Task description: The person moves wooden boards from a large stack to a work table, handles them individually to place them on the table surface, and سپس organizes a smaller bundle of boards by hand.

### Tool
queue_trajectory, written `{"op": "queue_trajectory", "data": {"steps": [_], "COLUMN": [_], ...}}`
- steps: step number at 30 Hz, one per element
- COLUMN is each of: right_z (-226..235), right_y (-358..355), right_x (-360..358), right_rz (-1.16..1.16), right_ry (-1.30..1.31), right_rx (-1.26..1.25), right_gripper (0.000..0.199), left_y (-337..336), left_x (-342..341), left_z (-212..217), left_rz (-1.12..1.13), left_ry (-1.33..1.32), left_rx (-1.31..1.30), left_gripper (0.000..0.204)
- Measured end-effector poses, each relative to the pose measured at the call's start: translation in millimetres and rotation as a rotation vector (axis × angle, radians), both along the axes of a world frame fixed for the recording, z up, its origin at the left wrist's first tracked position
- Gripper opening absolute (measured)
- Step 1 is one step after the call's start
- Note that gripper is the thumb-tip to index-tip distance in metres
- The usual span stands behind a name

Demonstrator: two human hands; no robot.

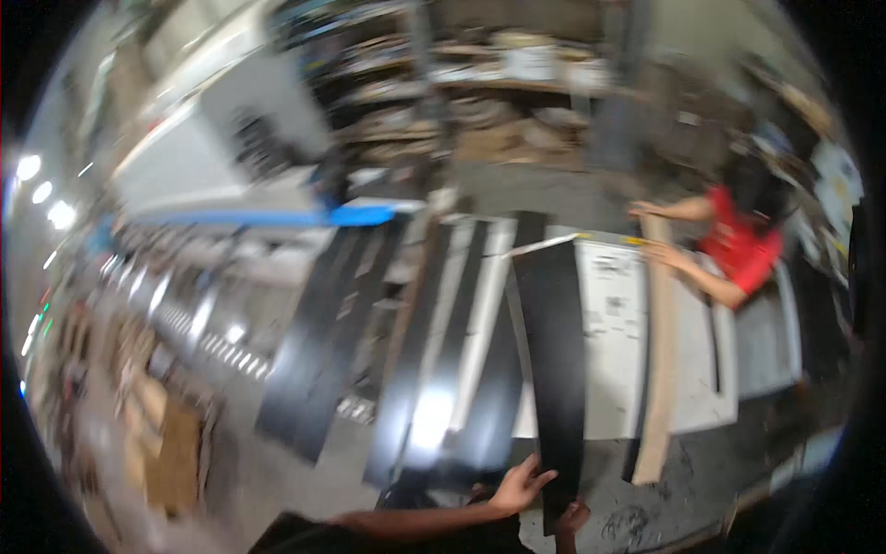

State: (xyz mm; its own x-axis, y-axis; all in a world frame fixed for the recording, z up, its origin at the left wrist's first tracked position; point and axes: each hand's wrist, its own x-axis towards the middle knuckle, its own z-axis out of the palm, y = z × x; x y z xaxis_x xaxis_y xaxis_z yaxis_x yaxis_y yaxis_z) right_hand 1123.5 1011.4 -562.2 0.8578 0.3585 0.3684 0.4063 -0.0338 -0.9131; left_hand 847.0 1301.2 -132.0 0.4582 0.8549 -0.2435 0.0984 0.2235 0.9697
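A long black board [551,360] slants away from me across the table, its near end between my hands. At its left edge is my left hand [520,487], fingers stretched out toward the board; blur hides whether they touch it. My right hand [574,519] is closed round the board's near right corner. Further right lies a long light-brown strip [656,406] beside a dark one. A co-worker in a red shirt [738,242] has both hands at that strip's far end. A thin yellow-and-white strip [544,246] crosses the black board's far end.
More dark boards [309,342] lie to the left, some over a white sheet [609,369] with dark marks. A large white machine [231,129] with a blue edge stands at the far left. Loaded shelves [508,74] line the back. Brown boxes [171,452] sit at lower left.
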Motion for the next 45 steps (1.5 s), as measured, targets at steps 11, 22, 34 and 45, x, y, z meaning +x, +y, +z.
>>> {"op": "queue_trajectory", "data": {"steps": [11,22,34,45], "right_z": [311.3,470.9,548.9,467.9], "right_y": [209.2,319.7,317.8,320.1], "right_x": [-173.6,-555.9,-945.3,-1124.6], "right_rz": [0.747,0.907,1.924,2.153], "right_ry": [-0.137,0.132,-0.582,-0.646], "right_rx": [-0.903,0.002,-0.181,-0.439], "right_gripper": [0.065,0.067,0.032,0.02], "left_y": [30.9,-56.6,-125.8,-258.4], "left_x": [-151.5,-420.1,-854.8,-1102.4], "left_z": [66.9,50.8,50.1,-57.0], "left_rz": [0.238,0.594,1.679,1.97], "left_ry": [-0.17,-0.096,0.407,0.501], "left_rx": [0.321,0.324,0.32,-0.028], "left_gripper": [0.039,0.044,0.047,0.061]}}
